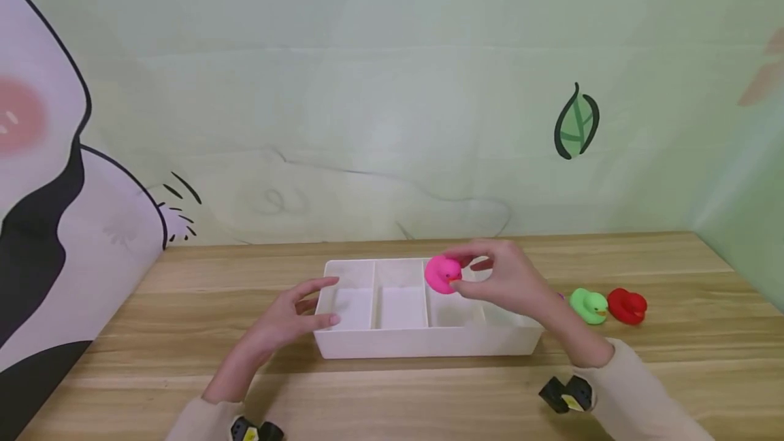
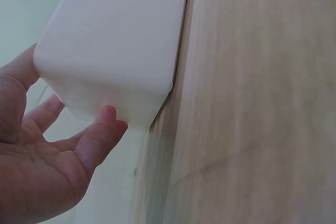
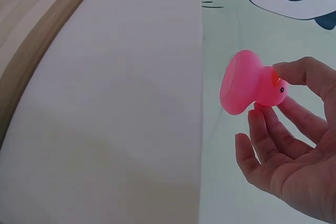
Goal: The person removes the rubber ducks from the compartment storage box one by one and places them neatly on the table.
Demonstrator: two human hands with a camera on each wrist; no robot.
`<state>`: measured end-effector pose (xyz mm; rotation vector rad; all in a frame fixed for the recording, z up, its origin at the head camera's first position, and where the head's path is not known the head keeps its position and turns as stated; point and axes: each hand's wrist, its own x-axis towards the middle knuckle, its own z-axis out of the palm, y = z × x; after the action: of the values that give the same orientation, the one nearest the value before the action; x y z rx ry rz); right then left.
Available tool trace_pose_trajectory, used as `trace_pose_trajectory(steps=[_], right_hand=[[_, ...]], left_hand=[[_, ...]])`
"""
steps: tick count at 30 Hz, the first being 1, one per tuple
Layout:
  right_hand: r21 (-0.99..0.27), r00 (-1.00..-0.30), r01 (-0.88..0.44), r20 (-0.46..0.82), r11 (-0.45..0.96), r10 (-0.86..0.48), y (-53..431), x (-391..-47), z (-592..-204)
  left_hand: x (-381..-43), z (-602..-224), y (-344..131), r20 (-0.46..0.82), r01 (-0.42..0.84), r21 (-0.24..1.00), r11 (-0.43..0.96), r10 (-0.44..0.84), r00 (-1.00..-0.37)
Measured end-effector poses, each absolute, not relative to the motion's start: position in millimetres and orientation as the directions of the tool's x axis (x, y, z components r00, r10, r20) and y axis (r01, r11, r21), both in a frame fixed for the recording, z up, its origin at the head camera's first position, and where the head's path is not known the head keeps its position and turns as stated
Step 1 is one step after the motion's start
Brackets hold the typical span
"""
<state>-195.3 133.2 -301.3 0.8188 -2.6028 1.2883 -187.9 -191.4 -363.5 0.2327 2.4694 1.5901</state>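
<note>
My right hand (image 1: 505, 278) pinches a pink rubber duck (image 1: 442, 274) by its head between thumb and fingertips. In the head view the duck overlaps the third compartment from the left of a white divided box (image 1: 422, 344). The right wrist view shows the duck's flat base (image 3: 231, 85) turned away from the palm, with the other fingers (image 3: 257, 135) spread below. At the box's left end, my left hand (image 1: 284, 315) holds the rim with thumb and forefinger over it. Other fingertips (image 2: 107, 114) of that hand rest near the outer end wall.
Right of the box, a green duck (image 1: 589, 306) and a red duck (image 1: 627, 306) sit side by side on the wooden table (image 1: 404, 397). A sliver of something purple shows behind my right forearm. A printed backdrop (image 1: 380, 121) rises behind the table.
</note>
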Motion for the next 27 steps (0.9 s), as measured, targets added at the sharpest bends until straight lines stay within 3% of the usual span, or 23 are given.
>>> trace_pose_trajectory(steps=[27], right_hand=[[-0.72, -0.936, -0.353, 0.272, 0.598, -0.225, 226.0, -180.0, -302.3]], left_hand=[[-188.0, -363.6, -192.1, -0.086, 0.019, 0.914, 0.406, 0.239, -0.967]])
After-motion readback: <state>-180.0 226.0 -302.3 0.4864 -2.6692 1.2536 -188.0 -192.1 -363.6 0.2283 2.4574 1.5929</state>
